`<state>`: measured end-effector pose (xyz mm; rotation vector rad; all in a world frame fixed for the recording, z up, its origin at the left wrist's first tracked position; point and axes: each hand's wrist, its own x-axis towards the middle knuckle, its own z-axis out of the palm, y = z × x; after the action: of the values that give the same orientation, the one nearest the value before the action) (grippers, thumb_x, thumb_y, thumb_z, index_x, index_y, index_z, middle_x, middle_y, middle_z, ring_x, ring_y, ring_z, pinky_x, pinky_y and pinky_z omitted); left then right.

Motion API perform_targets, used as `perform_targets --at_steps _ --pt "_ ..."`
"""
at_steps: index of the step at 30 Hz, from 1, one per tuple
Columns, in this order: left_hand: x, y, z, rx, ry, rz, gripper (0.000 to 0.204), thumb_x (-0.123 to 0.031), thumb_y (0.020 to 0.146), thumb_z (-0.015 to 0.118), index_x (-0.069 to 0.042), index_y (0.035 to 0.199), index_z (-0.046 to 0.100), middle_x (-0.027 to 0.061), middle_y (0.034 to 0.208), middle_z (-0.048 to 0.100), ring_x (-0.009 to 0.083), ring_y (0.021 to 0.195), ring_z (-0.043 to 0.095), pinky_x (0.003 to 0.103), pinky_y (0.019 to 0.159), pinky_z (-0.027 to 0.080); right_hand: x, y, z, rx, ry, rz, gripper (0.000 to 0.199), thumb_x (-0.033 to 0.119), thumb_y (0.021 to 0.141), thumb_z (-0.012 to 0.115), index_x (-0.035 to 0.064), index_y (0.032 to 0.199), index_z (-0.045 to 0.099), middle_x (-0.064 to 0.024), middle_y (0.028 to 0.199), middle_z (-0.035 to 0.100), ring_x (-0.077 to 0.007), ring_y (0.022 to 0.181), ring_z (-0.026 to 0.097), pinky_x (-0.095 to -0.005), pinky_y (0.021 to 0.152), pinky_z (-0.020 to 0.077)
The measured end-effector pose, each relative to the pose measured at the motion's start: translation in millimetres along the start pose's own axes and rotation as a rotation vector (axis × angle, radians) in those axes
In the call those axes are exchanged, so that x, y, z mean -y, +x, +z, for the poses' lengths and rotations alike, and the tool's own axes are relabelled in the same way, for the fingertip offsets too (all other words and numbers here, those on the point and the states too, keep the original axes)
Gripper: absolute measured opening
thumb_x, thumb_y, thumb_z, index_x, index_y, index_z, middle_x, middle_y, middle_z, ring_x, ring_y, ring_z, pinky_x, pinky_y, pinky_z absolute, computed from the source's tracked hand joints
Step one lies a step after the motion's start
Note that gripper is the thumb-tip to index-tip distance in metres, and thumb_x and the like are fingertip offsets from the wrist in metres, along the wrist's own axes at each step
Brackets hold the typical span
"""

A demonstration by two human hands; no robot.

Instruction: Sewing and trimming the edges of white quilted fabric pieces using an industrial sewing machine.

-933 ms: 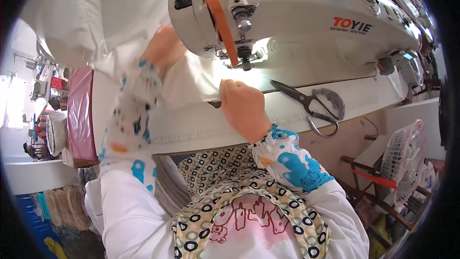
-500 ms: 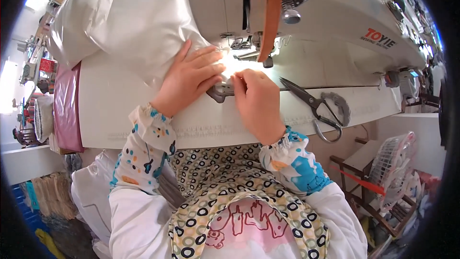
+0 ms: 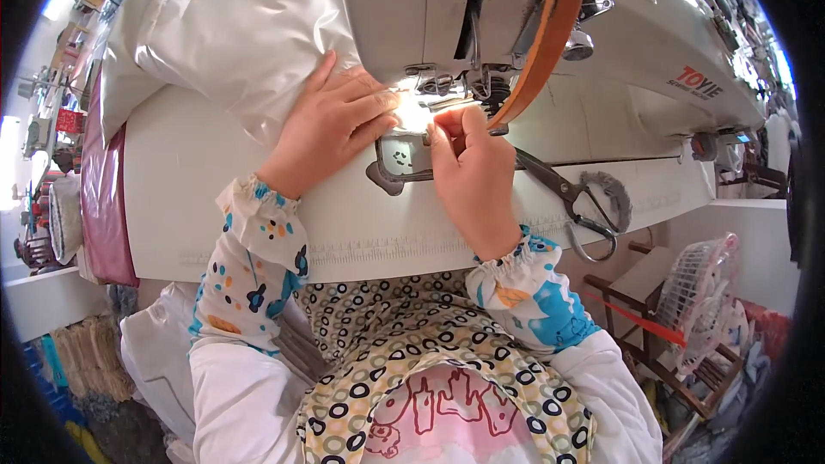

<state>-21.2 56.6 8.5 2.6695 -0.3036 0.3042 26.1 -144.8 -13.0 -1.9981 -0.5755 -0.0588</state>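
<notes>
Fabric (image 3: 232,34), white and glossy, lies bunched in a large heap beyond the left hand (image 3: 331,125) and trails under the head of the sewing machine (image 3: 601,51). That left hand rests flat on the cloth's near edge, fingers spread and pointing toward the needle area, palm pressing the material against the table (image 3: 198,180). Just to its right, the right hand (image 3: 468,176) sits with its fingertips drawn together in a pinch at the bright spot under the presser foot; what exactly is held between thumb and forefinger is too small to tell, though it appears to be the cloth's edge. Between the two hands, touching neither clearly, shows the metal needle plate (image 3: 404,159), set flush in the table.

Right of the right hand lie dark scissors (image 3: 576,202), blades pointing toward the wrist and loops away from it, flat on the table beside the machine base. Above the right hand an orange-brown strap (image 3: 546,34) curves down across the machine's front. Both forearms wear white sleeve covers with blue and orange print, gathered at the wrists. Left of the left forearm, a pink fabric bundle (image 3: 107,198) hangs at the table's edge. Below and right of the right forearm, off the table, stands a white fan (image 3: 705,292).
</notes>
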Motion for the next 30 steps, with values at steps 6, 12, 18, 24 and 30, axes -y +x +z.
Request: perform_targets --at_steps 6,12,18,24,30 --pt "-17 1 6 -0.186 0.283 0.138 0.023 -0.028 0.087 0.072 -0.008 0.098 0.070 0.0023 0.102 0.067 0.0213 0.104 0.062 0.046 0.111 0.037 -3 1 1 0.017 0.188 0.152 0.012 0.006 0.092 0.067 -0.0008 0.099 0.060 -0.0043 0.074 0.069 -0.0074 0.061 0.062 -0.0249 0.056 0.0470" --pt "-14 3 14 -0.240 0.142 0.309 0.016 -0.014 0.077 0.071 -0.009 0.092 0.067 0.0011 0.093 0.064 0.0212 0.090 0.064 0.035 0.078 0.053 -5 8 2 0.012 -0.050 0.041 0.022 0.010 0.089 0.072 -0.0017 0.104 0.062 -0.0029 0.070 0.065 -0.0103 0.057 0.059 -0.0251 0.054 0.0444" --pt "-12 2 14 -0.244 0.084 0.316 0.018 -0.009 0.076 0.071 -0.010 0.094 0.068 0.0002 0.089 0.064 0.0203 0.086 0.064 0.036 0.074 0.054 -13 17 10 -0.061 -0.290 -0.061 0.011 0.012 0.087 0.074 0.0040 0.093 0.068 -0.0033 0.062 0.058 -0.0156 0.050 0.055 -0.0275 0.049 0.0406" --pt "-9 -1 16 -0.236 0.068 0.291 0.018 -0.009 0.075 0.072 -0.011 0.092 0.068 -0.0005 0.091 0.065 0.0196 0.088 0.065 0.035 0.075 0.054 -17 12 -6 0.034 -0.139 -0.116 0.008 0.013 0.089 0.073 0.0062 0.090 0.069 -0.0025 0.056 0.050 -0.0133 0.047 0.047 -0.0292 0.048 0.0372" --pt "-11 2 16 -0.264 0.060 0.302 0.017 -0.008 0.074 0.072 -0.010 0.091 0.069 -0.0010 0.094 0.065 0.0186 0.090 0.065 0.035 0.076 0.054 -18 13 -10 0.050 -0.217 -0.230 0.009 0.013 0.089 0.073 0.0065 0.092 0.068 -0.0031 0.057 0.052 -0.0133 0.047 0.047 -0.0289 0.047 0.0380"
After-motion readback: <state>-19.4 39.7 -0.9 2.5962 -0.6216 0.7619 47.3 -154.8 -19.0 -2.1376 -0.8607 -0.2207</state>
